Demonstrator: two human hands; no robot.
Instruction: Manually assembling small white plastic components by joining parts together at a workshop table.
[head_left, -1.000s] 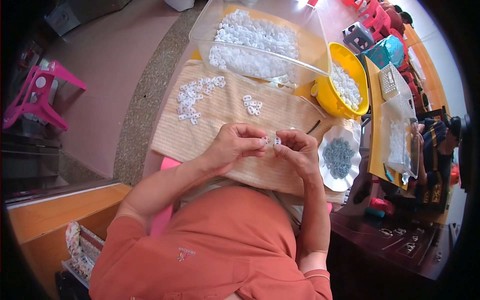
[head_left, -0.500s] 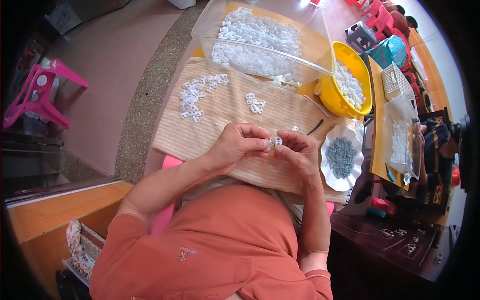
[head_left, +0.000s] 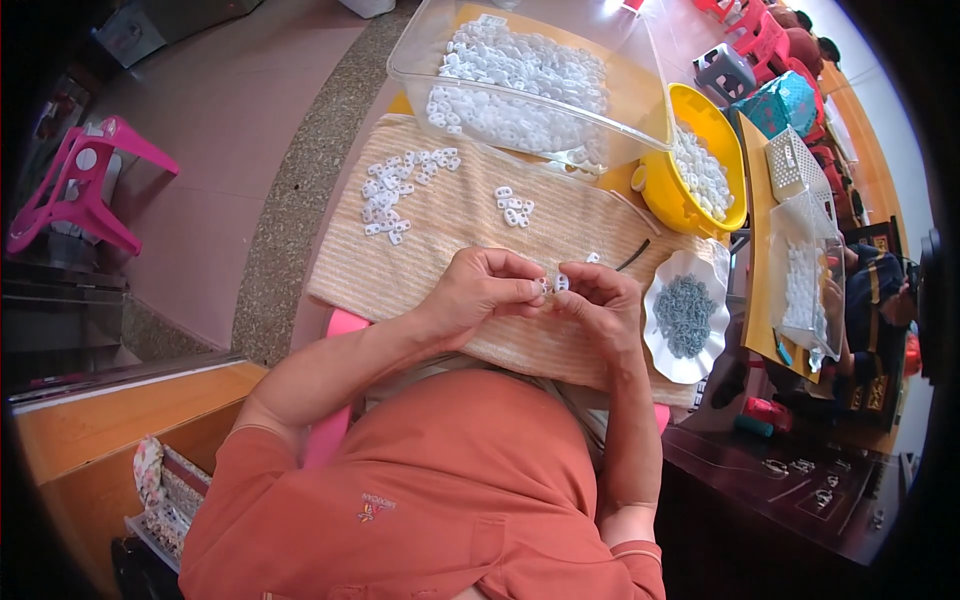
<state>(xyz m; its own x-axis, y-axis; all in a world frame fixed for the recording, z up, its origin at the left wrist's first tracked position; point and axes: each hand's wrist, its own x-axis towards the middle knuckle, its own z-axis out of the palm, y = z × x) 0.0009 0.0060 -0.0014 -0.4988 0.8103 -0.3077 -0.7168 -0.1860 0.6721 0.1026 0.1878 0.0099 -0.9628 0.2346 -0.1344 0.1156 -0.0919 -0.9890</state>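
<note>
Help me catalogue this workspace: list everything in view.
Clear bin: one, transparent, top centre
Cloth: one, beige, centre
White pieces: many, white, clear bin, cloth
Basin: one, yellow, beside clear bin
Dish: one, white, cloth's right edge
Grey pieces: many, grey, in dish
Strip: one, black, beside dish
Basket: one, white, right table
Second bin: one, transparent, right table
Bag: one, teal, upper right
Stools: two, pink left, grey upper right
Chairs: several, red, upper right
Co-worker: one, dark clothes, far right
Shirt: one, orange, lower centre
Left grip: one, bare, pinching white piece
Right grip: one, bare, likewise
</note>
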